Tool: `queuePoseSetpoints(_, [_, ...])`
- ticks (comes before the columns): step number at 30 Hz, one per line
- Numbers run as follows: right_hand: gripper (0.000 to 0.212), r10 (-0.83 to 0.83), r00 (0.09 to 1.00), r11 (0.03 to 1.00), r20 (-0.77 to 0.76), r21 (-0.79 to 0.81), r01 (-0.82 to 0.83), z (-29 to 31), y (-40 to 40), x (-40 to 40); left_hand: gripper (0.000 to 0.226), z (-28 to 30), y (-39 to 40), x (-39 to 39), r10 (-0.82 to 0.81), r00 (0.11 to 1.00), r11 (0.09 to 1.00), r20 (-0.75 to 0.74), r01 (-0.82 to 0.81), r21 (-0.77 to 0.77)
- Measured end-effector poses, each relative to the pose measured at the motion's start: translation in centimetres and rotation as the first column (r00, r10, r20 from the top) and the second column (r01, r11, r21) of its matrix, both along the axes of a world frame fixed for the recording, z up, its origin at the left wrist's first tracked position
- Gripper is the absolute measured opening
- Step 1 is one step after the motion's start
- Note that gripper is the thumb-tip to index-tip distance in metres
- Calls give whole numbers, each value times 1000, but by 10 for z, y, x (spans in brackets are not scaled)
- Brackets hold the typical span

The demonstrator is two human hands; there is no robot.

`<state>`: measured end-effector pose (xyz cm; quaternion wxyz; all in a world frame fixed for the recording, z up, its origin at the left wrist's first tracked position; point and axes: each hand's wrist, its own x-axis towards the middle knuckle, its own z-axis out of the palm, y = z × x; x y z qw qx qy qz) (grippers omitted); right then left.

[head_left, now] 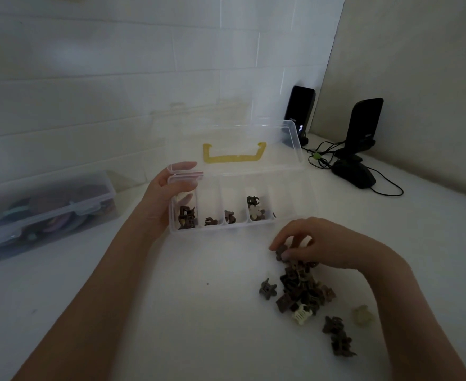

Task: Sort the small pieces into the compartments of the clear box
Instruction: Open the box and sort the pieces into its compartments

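The clear box [289, 185] stands open on the white table, its lid with a yellow handle [234, 156] leaning back. Several narrow compartments hold small brown clips; one also holds a cream flower-shaped clip [255, 213]. My left hand [165, 193] grips the box's left end, fingers curled over its rim. A pile of small brown and cream clips [300, 290] lies in front of the box on the right. My right hand [317, 246] rests on the pile's far end, its fingertips pinching a brown clip [281, 250].
A second clear box [44, 213] with a shut lid and coloured items inside sits at the left. Two black stands [363, 125] with cables and a black mouse [354, 173] occupy the back right corner by the wall. Loose clips [339, 336] lie near the right forearm.
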<state>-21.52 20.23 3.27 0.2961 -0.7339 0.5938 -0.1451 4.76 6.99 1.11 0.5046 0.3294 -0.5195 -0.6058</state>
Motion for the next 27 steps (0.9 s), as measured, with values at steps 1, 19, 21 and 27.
queuePoseSetpoints(1, [13,2,1000,1000,-17,-15,-2,0,-1,2,41,0,0,0,-5,1000,1000,4,5,-4])
queuePoseSetpoints(19, [15,23,569,986,822,-112,122,20,6,24,39,1,3,-1,0,1000,1000,12,0,-7])
queuePoseSetpoints(21, [16,41,541,989,840,-111,96,20,6,24,39,2,3,-1,1,1000,1000,12,-1,-9])
queuePoseSetpoints(27, [17,33,568,971,822,-161,176,15,1,24,40,2,3,-1,-1,1000,1000,6,1,-12])
